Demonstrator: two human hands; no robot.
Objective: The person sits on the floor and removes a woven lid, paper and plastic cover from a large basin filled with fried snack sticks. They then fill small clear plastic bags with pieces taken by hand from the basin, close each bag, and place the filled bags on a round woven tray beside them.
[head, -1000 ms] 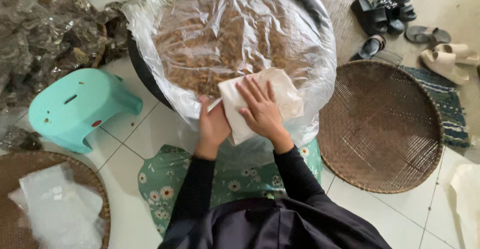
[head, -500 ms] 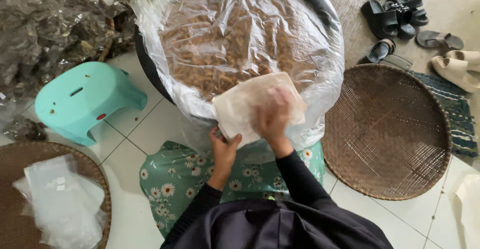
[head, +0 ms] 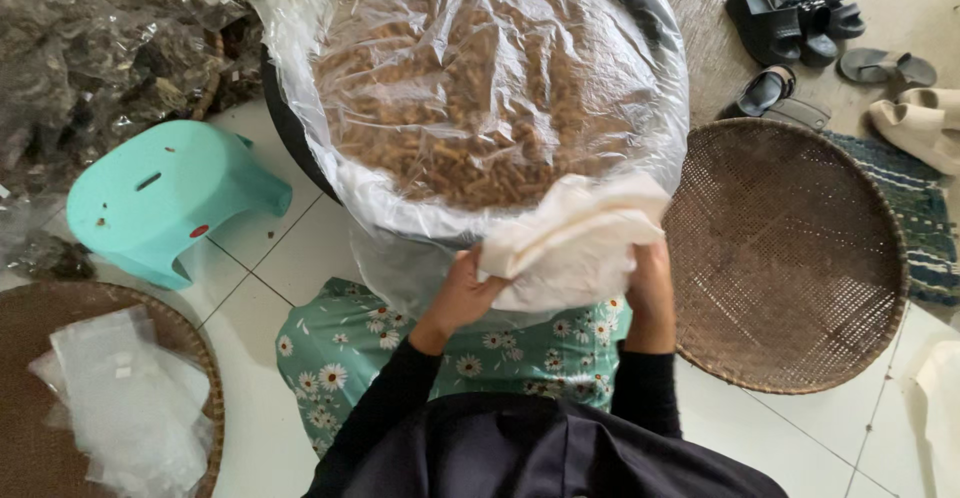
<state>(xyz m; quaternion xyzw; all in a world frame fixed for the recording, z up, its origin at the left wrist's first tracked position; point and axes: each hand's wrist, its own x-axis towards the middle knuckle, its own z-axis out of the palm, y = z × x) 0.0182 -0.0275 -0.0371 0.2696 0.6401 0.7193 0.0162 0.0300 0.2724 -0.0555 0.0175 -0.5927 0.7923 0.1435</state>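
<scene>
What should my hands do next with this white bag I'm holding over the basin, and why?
Probably spread the mouth of the white bag wider. The left hand and right hand both grip it, yet it looks bunched and closed. It sits at the near rim of the large basin, whose brown pieces lie under a clear plastic liner, so nothing could go in yet.

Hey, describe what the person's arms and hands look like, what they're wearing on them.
Both arms wear long, close-fitting black sleeves that end at the wrists. The left hand and right hand are bare: no gloves, and no rings, watch or bracelets show. The sleeves are plain, without visible markings, and match the dark garment over the torso.
</scene>
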